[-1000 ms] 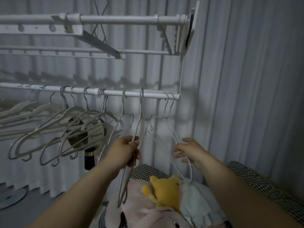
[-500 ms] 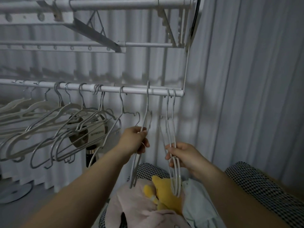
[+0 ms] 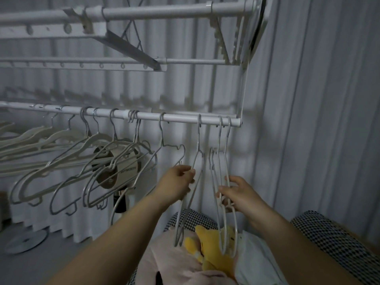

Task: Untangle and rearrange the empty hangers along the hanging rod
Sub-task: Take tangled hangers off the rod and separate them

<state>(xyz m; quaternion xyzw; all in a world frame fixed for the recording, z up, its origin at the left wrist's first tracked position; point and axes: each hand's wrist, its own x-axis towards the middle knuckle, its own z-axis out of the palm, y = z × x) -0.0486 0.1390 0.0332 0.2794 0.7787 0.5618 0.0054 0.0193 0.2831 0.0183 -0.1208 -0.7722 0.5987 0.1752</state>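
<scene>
While the white wire hanger (image 3: 197,140) hangs by its hook from the hanging rod (image 3: 181,118), a little short of the rod's right end, your left hand (image 3: 177,183) pinches one of its arms just below the neck. That grip is closed tight on this one hanger, with thumb and fingertips meeting on the wire. The hanger's long body tilts down and to the left beneath your wrist.

At the very right end of the rod a pair of hangers (image 3: 220,140) hangs side by side, hooks close together, apart from the one in your left hand. Your right hand (image 3: 236,193) has them partway down. Its grip is looser, fingers curled round the wires and thumb raised, and you cannot tell how many strands run through it. Their lower loops reach down in front of the yellow plush toy (image 3: 209,247), which lies beside a pink plush (image 3: 174,264) on the checked sofa (image 3: 339,243).

Further left along the rod a bunch of hangers (image 3: 92,161) slants sideways, several overlapping, with a round fan (image 3: 115,171) behind them and a pale curtain (image 3: 318,120) at the back
</scene>
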